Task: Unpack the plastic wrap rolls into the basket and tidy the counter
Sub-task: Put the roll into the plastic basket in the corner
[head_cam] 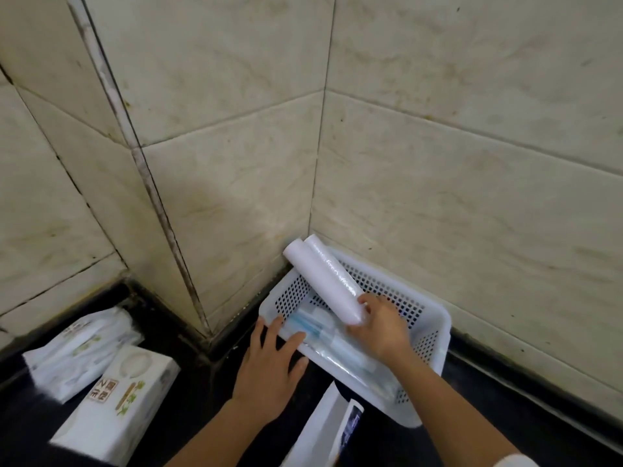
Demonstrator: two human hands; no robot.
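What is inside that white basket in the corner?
The basket holds clear-wrapped rolls lying along its bottom, with something bluish among them. The right hand holds two white rolls above it. What lies beneath is covered.

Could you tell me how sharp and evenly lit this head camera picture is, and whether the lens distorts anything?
Head view: wide-angle bending bows the wall tile joints; light is soft and dim, the black counter nearly featureless; the tissue box at lower left is smeared by blur, the rolls fairly sharp.

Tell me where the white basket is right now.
In the head view, the white basket sits low and right of centre on the dark counter, pushed into the tiled wall corner, both hands at it.
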